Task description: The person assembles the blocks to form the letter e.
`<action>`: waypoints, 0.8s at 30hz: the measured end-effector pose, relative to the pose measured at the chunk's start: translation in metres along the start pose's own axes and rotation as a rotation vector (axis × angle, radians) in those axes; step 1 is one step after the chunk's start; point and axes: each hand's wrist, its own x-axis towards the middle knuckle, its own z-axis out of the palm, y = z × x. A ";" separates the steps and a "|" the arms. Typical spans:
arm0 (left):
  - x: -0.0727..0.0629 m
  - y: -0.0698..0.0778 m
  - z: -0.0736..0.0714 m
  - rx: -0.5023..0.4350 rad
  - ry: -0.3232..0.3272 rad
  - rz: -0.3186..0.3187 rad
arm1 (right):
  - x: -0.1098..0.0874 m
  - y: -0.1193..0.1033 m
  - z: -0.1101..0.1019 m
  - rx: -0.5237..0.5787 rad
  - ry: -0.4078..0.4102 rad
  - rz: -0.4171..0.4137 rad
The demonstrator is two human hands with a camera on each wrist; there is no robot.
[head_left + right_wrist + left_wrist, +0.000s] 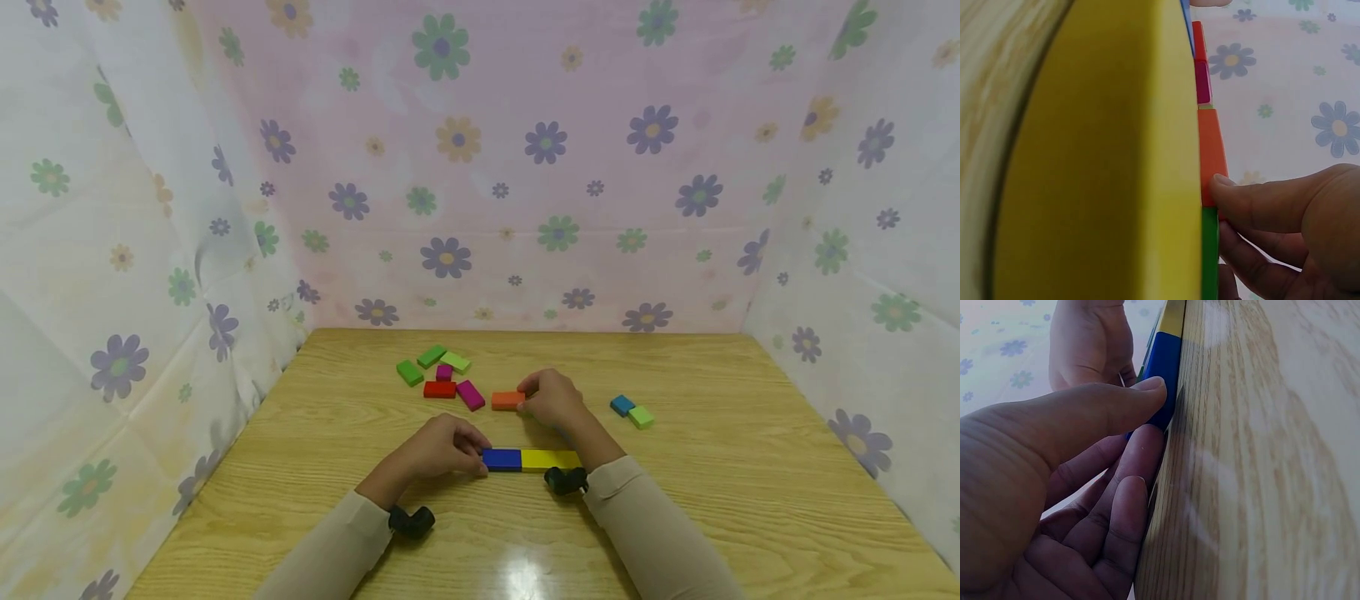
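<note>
My left hand point(442, 447) pinches the left end of a dark blue block point(502, 460) between thumb and fingers. The block lies flat on the table, end to end with a yellow piece point(546, 459). Beyond this row, my right hand point(553, 400) pinches the right end of an orange block point(506, 401). Close up in the right wrist view, the yellow piece covers much of the picture. A green block point(1209, 253) shows there beside the orange one; my right hand and forearm mostly hide that spot in the head view.
Left of the orange block lie a magenta block point(471, 395), a red block point(439, 389), a small magenta piece point(444, 372) and several green blocks point(409, 372). To the right, a blue piece point(622, 405) meets a light green piece point(641, 417). Flowered cloth point(510, 167) encloses the wooden table point(712, 500).
</note>
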 end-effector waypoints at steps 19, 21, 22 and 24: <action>0.002 -0.003 0.000 0.016 0.002 -0.005 | 0.001 0.003 0.003 0.038 -0.028 -0.052; 0.002 -0.003 0.000 0.016 0.002 -0.008 | 0.000 0.002 0.002 0.037 -0.029 -0.052; 0.002 -0.002 0.000 0.016 0.001 -0.009 | 0.000 0.002 0.002 0.036 -0.029 -0.051; 0.002 -0.002 0.000 0.014 0.001 -0.009 | 0.000 0.002 0.002 0.036 -0.032 -0.046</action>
